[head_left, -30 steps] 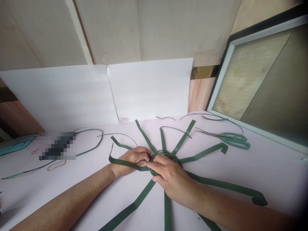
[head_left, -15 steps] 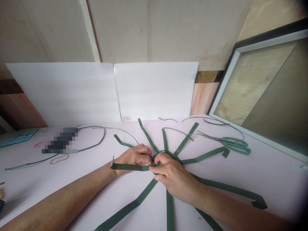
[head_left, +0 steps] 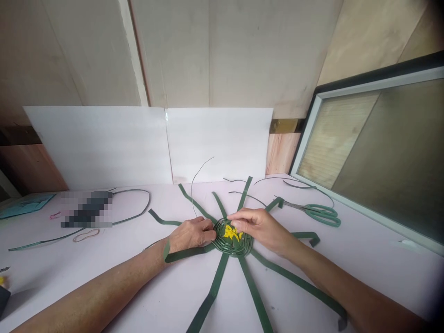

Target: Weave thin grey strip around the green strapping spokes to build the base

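Note:
A small round woven disc (head_left: 233, 238) of dark green strips, yellow at its centre, lies on the pale table (head_left: 364, 259). Several wide green strips (head_left: 213, 287) radiate from it like spokes. My left hand (head_left: 191, 234) presses on the disc's left edge and on one spoke. My right hand (head_left: 261, 226) is at the disc's far right edge, fingers pinched on a thin dark weaving strand (head_left: 194, 185) that arcs up and over to the left.
Green-handled scissors (head_left: 317, 212) lie to the right, near a framed window panel (head_left: 374, 152). Thin strip offcuts (head_left: 121, 217) and a rubber band (head_left: 86, 236) lie to the left beside a blurred dark object (head_left: 86, 209). White boards (head_left: 152, 143) lean on the wall behind.
My right hand has lifted off the disc and moved to its far edge, uncovering the yellow centre. The thin strand now arcs up. The spokes have turned on the table.

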Demonstrator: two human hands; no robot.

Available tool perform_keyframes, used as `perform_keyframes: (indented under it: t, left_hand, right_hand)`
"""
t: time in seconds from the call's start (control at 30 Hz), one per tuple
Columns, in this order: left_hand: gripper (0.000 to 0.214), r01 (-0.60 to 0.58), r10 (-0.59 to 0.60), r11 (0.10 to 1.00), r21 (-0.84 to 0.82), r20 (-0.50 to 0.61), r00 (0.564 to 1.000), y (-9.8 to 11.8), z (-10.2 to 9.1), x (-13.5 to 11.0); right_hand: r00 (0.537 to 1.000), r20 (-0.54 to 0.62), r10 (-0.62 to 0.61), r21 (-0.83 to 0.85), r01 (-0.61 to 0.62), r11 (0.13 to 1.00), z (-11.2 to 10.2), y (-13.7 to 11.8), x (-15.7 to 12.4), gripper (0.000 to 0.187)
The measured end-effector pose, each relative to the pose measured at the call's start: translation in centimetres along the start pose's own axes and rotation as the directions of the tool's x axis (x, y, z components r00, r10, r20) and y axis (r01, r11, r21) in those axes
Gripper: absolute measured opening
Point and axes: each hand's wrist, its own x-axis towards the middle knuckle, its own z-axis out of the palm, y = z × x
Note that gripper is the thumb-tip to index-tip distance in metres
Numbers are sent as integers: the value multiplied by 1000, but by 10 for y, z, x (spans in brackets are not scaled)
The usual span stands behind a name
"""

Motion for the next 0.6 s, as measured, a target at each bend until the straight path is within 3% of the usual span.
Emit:
perform_keyframes:
  t: [0.17, 0.23, 0.3, 0.37, 0.47, 0.6]
  left_hand:
    - [17, 165, -185, 975, 151, 132, 974, 18, -3, -2]
    - [17, 253, -288, 945, 209, 160, 944, 29, -2, -7]
    - [18, 332, -374, 912, 242, 156, 914, 42, -1, -12]
    - [18, 393, -434, 884, 253, 132, 891, 54, 1, -17]
    - [17, 432, -472, 861, 269, 103, 876, 66, 3, -20]
    - [18, 420, -458, 870, 257, 108, 882, 69, 1, -21]
  right_hand:
    - [977, -209, -44, -114, 21, 993, -48, -3, -3, 36]
    - [944, -307, -122, -223, 53, 973, -58, -1, -2, 31]
    - [921, -331, -207, -316, 98, 944, -58, 1, -2, 26]
    - [930, -261, -257, -344, 159, 925, -45, 3, -3, 22]
    - [961, -55, -272, -309, 243, 919, -13, 5, -9, 18]
    - [947, 145, -285, -285, 316, 905, 29, 12, -17, 28]
